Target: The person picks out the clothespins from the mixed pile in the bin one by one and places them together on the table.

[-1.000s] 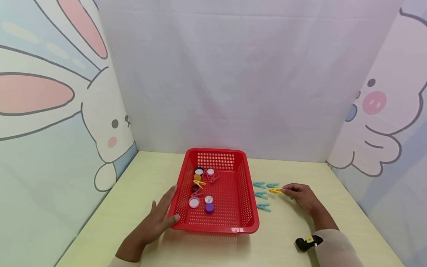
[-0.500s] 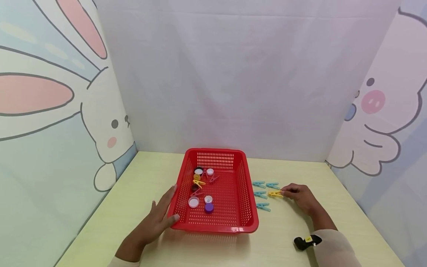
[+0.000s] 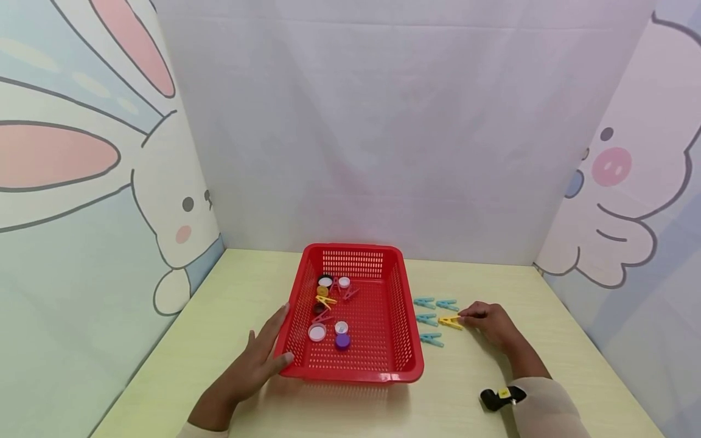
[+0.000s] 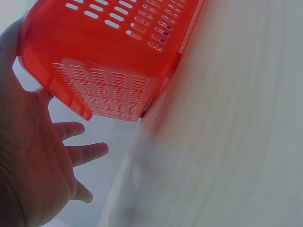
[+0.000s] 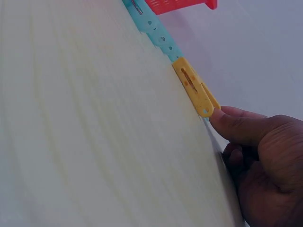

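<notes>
My right hand [image 3: 490, 322] pinches the end of a yellow clothespin [image 3: 450, 322] between thumb and fingertips, low over the table. In the right wrist view this clothespin [image 5: 193, 87] lies in line with blue ones behind it. Several light-blue clothespins [image 3: 431, 339] rest just left of it. My left hand [image 3: 254, 359] rests with spread, straight fingers on the near left corner of a red plastic basket [image 3: 408, 304]. From the left wrist, the hand [image 4: 38, 156] touches the rim of the basket [image 4: 104, 52], its other fingers extended past it.
Inside the basket, toward its left, lie pink clothespins [image 3: 350, 293], a yellow clothespin [image 3: 325, 300], a purple cap [image 3: 342, 342], a white lid [image 3: 317, 332] and several other caps. A pale curtain [image 3: 378, 134] hangs behind the table [image 3: 465, 389], with printed cartoon walls on both sides.
My right hand has brought the yellow clothespin slightly toward me and left, down beside the blue ones. The left hand keeps its place on the basket.
</notes>
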Action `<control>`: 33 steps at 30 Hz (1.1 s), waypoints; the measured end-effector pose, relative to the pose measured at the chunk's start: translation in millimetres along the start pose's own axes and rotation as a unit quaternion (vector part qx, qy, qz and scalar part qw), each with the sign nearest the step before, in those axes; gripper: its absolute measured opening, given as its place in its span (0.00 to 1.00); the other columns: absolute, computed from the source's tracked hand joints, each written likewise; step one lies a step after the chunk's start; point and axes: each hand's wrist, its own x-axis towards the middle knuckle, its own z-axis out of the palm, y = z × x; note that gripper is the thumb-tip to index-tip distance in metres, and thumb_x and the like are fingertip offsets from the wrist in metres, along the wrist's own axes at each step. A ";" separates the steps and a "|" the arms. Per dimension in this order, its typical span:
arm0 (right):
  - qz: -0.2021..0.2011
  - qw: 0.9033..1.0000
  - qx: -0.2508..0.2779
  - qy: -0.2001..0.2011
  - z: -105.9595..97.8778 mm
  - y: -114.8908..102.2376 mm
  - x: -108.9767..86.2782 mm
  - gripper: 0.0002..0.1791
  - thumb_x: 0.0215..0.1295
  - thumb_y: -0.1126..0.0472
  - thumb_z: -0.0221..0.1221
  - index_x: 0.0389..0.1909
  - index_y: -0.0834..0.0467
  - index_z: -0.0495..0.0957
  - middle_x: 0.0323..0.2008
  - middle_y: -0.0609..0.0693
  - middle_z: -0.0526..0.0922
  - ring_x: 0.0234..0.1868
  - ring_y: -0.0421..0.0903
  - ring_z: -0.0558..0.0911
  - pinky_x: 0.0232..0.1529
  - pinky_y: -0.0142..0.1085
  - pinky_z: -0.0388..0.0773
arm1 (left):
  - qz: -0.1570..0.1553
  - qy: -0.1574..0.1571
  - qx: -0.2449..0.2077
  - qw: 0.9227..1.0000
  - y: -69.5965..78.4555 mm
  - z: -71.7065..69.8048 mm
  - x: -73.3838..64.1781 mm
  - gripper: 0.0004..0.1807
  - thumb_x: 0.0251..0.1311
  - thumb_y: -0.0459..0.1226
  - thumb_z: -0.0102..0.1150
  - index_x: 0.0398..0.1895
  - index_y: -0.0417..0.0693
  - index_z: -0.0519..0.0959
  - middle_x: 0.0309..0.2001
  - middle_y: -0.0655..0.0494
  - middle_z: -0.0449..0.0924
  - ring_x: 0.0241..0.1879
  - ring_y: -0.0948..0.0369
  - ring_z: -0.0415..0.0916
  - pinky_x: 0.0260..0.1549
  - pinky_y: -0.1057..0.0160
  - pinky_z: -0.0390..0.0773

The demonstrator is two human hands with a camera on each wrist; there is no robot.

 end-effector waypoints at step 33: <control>-0.016 0.998 0.008 -0.053 -2.4 0.7 -0.9 0.18 0.65 0.60 0.77 0.53 0.61 0.91 0.42 0.53 0.83 0.41 0.40 0.74 0.41 0.29 0.74 | -0.020 -0.018 -0.014 1.000 -1.7 -1.3 1.0 0.56 0.69 0.60 0.61 0.92 0.67 0.39 0.89 0.45 0.47 0.86 0.33 0.45 0.70 0.09 0.28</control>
